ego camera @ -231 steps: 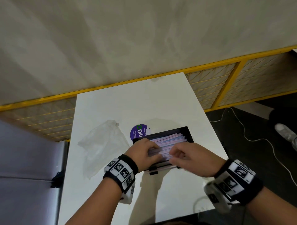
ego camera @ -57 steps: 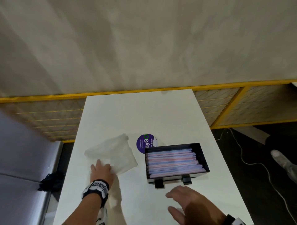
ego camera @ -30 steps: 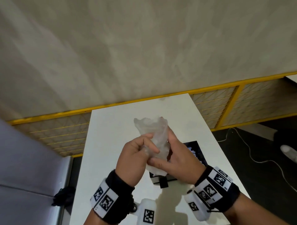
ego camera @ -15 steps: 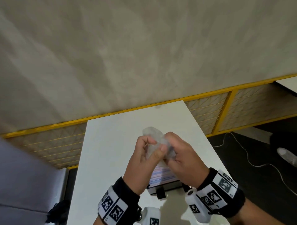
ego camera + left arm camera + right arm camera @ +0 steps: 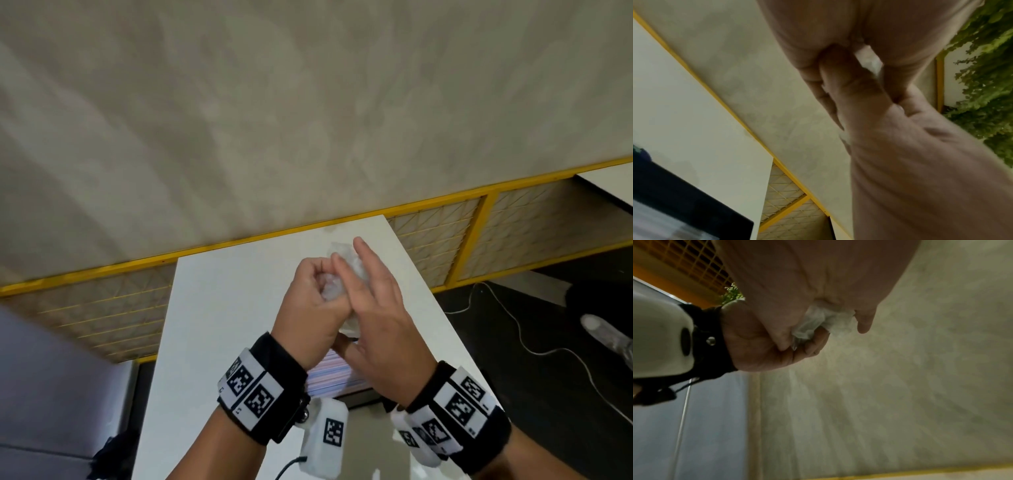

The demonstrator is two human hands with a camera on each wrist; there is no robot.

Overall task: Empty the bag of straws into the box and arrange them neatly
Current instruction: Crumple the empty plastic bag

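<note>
Both hands are raised above the white table (image 5: 222, 308) with the clear plastic bag (image 5: 346, 263) crumpled between them. My left hand (image 5: 315, 287) is curled into a fist round the bag's wad. Against the bag's far side my right hand (image 5: 370, 291) presses with straight fingers. The right wrist view shows the crumpled bag (image 5: 818, 321) squeezed between palm and fist. Under the wrists lies the black box (image 5: 356, 397), with pink and blue straws (image 5: 329, 373) in flat rows. The hands hide most of the box.
A yellow-framed mesh fence (image 5: 445, 236) runs behind the table, with a beige wall above it. A grey panel (image 5: 51, 377) stands to the left. On the dark floor at right lie a white cable (image 5: 513, 329) and a shoe (image 5: 606, 339).
The bag has been squeezed into a tighter wad inside my left fist. My right fingers have gone from pinching it to lying straight against it.
</note>
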